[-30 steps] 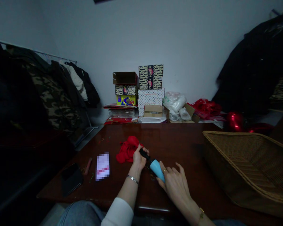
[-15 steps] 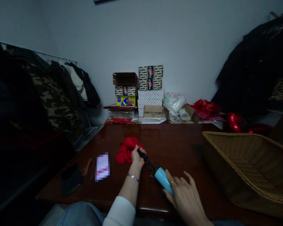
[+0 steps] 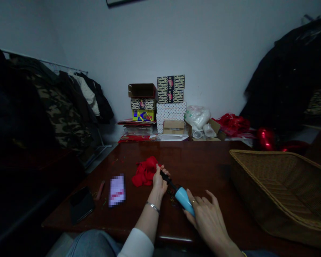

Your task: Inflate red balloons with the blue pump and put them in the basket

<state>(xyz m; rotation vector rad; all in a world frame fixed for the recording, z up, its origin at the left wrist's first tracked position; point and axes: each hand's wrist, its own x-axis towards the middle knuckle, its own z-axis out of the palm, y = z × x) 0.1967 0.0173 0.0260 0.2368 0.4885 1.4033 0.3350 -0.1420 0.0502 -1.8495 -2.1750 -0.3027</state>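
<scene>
Over the worktop [image 3: 203, 160]: one blue-and-black pump [image 3: 180, 195], left hand [image 3: 159, 181] clasped on its black handle [image 3: 164, 175], right hand [image 3: 207, 216] round its blue barrel [image 3: 186, 202]. Beside left hand: red heap [image 3: 144, 172].

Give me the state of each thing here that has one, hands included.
Blue pump, rod partly out
Left hand, closed around its black handle
Right hand, holding its barrel
Red bundle, heaped loosely
Black device, lying flat
Wicker basket, upright, open-topped
Top left box, open
Camouflage jacket, hanging
</scene>
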